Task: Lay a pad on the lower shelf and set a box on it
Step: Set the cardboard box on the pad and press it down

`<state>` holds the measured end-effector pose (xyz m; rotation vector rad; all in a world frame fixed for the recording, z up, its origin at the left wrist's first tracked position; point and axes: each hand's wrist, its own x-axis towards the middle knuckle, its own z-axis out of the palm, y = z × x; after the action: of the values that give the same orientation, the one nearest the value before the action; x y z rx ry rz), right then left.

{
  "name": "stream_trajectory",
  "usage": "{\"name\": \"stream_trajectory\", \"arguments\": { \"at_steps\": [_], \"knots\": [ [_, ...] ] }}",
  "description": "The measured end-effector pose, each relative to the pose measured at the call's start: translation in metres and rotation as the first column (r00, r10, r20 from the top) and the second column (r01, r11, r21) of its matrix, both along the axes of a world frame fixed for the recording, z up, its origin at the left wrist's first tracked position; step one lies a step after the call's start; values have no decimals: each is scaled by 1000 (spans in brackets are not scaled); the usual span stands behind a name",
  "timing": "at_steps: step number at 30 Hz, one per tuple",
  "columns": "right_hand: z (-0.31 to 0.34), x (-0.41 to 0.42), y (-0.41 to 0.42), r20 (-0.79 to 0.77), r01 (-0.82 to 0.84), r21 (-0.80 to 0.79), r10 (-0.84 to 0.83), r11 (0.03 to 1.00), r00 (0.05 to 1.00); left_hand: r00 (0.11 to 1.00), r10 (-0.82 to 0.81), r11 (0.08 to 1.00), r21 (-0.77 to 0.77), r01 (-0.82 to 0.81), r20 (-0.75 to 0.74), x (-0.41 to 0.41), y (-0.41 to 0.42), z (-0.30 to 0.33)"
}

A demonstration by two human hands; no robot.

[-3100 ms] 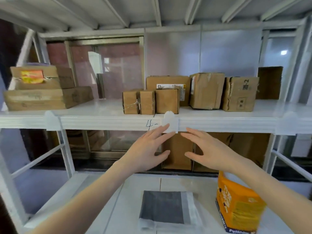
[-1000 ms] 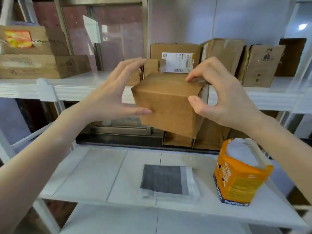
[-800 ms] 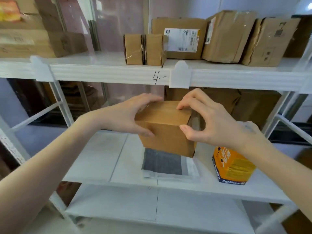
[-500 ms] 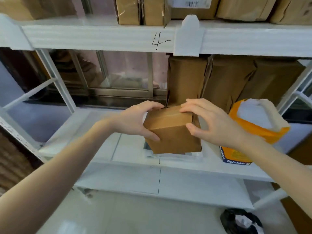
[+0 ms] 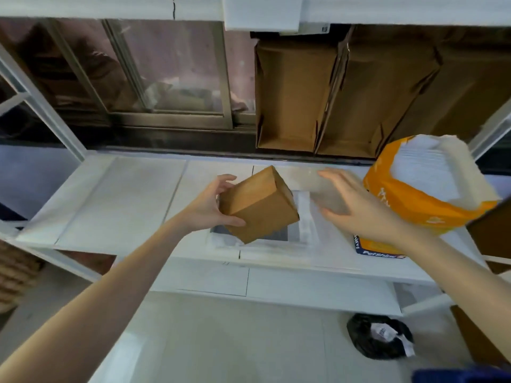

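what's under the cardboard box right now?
The pad lies under the cardboard box on the white shelf; its dark middle and pale right edge show. The box hides the rest, so contact cannot be told. The left hand grips the box.

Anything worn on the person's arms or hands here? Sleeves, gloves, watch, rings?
Nothing visible. The left hand and right hand are bare, with no gloves, rings or markings showing. Both forearms are uncovered from the wrist back to the frame edge: no sleeves, watch, bands or cables. Nails look short and unpainted, though the right hand is slightly motion-blurred.
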<state>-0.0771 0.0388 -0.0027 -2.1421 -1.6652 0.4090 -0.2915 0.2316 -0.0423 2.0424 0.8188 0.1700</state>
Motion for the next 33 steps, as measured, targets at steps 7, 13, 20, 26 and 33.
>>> {"name": "stream_trajectory", "arguments": {
  "at_steps": [7,13,20,26,33],
  "knots": [
    [-6,10,11,-253,2,-192,-52,981,966,971,8,960,-273,59,238,8,-7,-17],
    [25,-6,32,-386,-48,5,47,999,921,943,-63,981,-154,118,327,21,1,-5],
    [33,-18,40,-14,-52,138,54,989,998,965,-169,978,-87,190,199,24,21,-1],
    [32,-19,51,326,-88,131,41,987,945,980,49,928,-373,26,191,29,18,35],
    [31,-34,54,373,-148,176,73,973,925,994,24,911,-411,23,110,42,2,27]
  ]
}}
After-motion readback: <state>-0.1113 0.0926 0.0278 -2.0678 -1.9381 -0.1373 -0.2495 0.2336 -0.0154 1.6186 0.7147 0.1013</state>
